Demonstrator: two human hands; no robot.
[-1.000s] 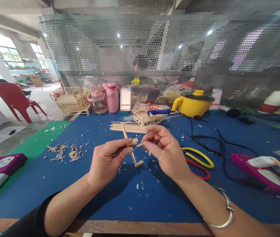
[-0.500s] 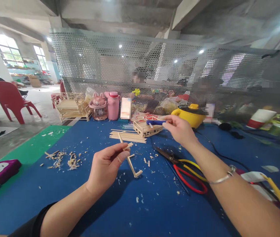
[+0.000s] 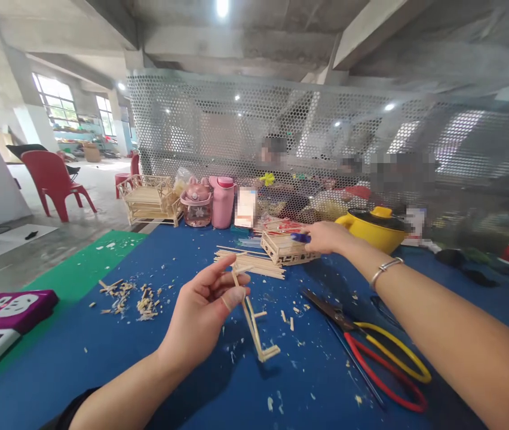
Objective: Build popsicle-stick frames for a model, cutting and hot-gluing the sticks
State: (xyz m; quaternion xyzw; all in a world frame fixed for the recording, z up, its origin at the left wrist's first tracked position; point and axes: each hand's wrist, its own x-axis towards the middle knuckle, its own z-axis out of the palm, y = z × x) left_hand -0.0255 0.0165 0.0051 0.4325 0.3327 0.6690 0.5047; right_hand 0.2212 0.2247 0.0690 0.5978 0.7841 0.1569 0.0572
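My left hand [image 3: 207, 304] pinches a small frame of thin wooden sticks [image 3: 254, 331] between thumb and fingers, lifted above the blue tabletop. The frame hangs tilted, with short cross sticks at both ends and one in between. Farther off, my right hand [image 3: 328, 237] is closed on a blue glue gun [image 3: 300, 237], mostly hidden by the fingers. Directly beside it sits a small wooden stick model [image 3: 288, 248]. A bundle of long sticks [image 3: 254, 263] lies between the two hands, on the table.
Scissors [image 3: 348, 325] with red and yellow handles lie at right beside a dark rod. Stick offcuts [image 3: 147, 301] are scattered left. A yellow pot [image 3: 377, 230], pink bottle [image 3: 221, 203], pink jar [image 3: 198, 206] and stick-built model [image 3: 151, 200] line the back. A purple device [image 3: 17, 310] sits far left.
The view has turned left. My right hand has brought the blue glue gun lower, down beside the wooden model. The stick frame in my left hand has tilted more upright.
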